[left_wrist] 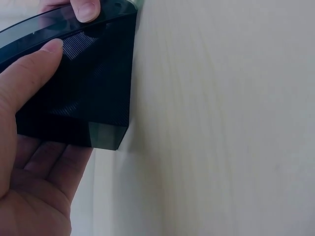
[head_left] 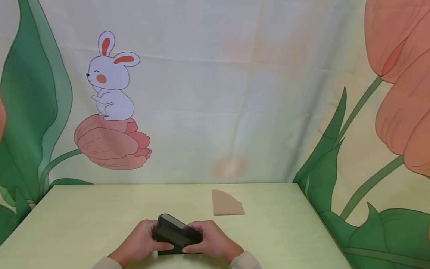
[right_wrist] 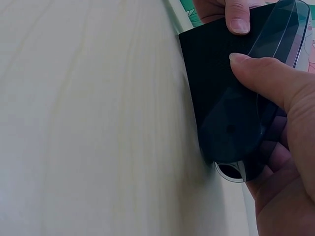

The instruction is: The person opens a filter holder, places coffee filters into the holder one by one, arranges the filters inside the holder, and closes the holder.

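Both hands hold a black coffee filter holder with a smoky see-through lid, low over the near part of the table. The lid slants, higher at the left end than at the right. My left hand grips the left end, its thumb on the near face and its fingers under and behind, as the left wrist view shows. At the other end my right hand does the same, with its thumb pressed across the lid's side. A rounded, clear-edged corner shows below the right hand's end. The holder's inside is hidden.
Farther back on the pale table, right of centre, lies a brown fan-shaped paper coffee filter, perhaps a stack. A printed cloth with a rabbit and tulips hangs behind the table and along its sides.
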{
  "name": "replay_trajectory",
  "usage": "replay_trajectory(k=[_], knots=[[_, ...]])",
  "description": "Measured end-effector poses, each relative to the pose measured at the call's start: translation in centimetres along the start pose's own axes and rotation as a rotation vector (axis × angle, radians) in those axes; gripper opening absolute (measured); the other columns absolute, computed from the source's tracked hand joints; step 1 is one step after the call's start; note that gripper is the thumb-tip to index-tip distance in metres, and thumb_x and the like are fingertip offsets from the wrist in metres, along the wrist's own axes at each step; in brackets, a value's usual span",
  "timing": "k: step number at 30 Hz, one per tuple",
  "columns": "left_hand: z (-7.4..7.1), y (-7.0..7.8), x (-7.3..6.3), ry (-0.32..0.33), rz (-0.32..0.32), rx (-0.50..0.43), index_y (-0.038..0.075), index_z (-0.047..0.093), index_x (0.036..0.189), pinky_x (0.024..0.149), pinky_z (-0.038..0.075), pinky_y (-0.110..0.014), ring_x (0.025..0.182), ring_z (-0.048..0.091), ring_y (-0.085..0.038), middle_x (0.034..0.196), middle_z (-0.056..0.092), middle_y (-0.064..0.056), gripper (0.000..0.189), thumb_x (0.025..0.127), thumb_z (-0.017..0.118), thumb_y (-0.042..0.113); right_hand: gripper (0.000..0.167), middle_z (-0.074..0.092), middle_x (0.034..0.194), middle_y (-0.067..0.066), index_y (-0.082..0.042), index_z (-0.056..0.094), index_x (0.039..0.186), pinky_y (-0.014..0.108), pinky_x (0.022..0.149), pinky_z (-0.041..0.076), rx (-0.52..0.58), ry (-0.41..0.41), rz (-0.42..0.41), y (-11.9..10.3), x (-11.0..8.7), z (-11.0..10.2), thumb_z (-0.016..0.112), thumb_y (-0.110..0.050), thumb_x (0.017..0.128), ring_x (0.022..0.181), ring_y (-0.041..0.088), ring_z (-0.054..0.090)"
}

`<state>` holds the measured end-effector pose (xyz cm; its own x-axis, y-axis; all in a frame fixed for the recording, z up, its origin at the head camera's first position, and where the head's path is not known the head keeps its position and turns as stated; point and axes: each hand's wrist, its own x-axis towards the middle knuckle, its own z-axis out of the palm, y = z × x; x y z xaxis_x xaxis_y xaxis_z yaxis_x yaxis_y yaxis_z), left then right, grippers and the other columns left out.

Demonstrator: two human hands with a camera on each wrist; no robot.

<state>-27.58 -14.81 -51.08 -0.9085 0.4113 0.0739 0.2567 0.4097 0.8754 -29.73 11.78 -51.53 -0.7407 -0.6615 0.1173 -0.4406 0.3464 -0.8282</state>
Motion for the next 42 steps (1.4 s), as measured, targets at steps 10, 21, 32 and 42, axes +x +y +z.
replay_trajectory(k=[10, 21, 32, 42], knots=[[-0.2, -0.2, -0.1, 0.0, 0.009, -0.018, 0.02, 0.078, 0.11, 0.086, 0.053, -0.019, 0.093, 0.072, -0.006, 0.101, 0.08, 0.007, 0.043, 0.073, 0.093, 0.037, 0.042, 0.075, 0.109, -0.011, -0.019, 0.072, 0.122, 0.018, 0.086, 0.051, 0.003, -0.005, 0.008, -0.3, 0.2, 0.2, 0.087, -0.025, 0.084, 0.092, -0.003, 0.066], [-0.6, -0.5, 0.0, -0.002, -0.01, -0.014, 0.022, 0.078, 0.109, 0.086, 0.051, -0.019, 0.093, 0.072, -0.009, 0.1, 0.08, 0.006, 0.043, 0.073, 0.093, 0.037, 0.042, 0.075, 0.108, -0.014, -0.022, 0.072, 0.121, 0.018, 0.086, 0.051, -0.004, 0.008, -0.002, 0.6, 0.6, 0.5, 0.088, -0.027, 0.082, 0.092, -0.003, 0.067], [-0.7, -0.8, 0.1, -0.012, -0.004, -0.039, 0.017, 0.077, 0.111, 0.086, 0.051, -0.019, 0.094, 0.072, -0.009, 0.102, 0.08, 0.004, 0.045, 0.073, 0.094, 0.033, 0.065, 0.067, 0.129, -0.014, -0.028, 0.058, 0.139, 0.023, 0.097, 0.051, -0.061, -0.016, -0.022, -0.8, 1.4, 0.4, 0.088, -0.038, 0.082, 0.111, 0.0, 0.063], [-0.5, -0.8, -0.1, 0.015, 0.073, -0.034, 0.015, 0.077, 0.107, 0.081, 0.054, -0.02, 0.089, 0.07, -0.003, 0.101, 0.08, 0.002, 0.036, 0.076, 0.092, 0.027, 0.044, 0.069, 0.118, -0.008, -0.021, 0.067, 0.128, 0.023, 0.087, 0.055, -0.065, 0.116, -0.173, -5.0, 3.8, 1.2, 0.078, -0.042, 0.091, 0.103, 0.005, 0.064]])
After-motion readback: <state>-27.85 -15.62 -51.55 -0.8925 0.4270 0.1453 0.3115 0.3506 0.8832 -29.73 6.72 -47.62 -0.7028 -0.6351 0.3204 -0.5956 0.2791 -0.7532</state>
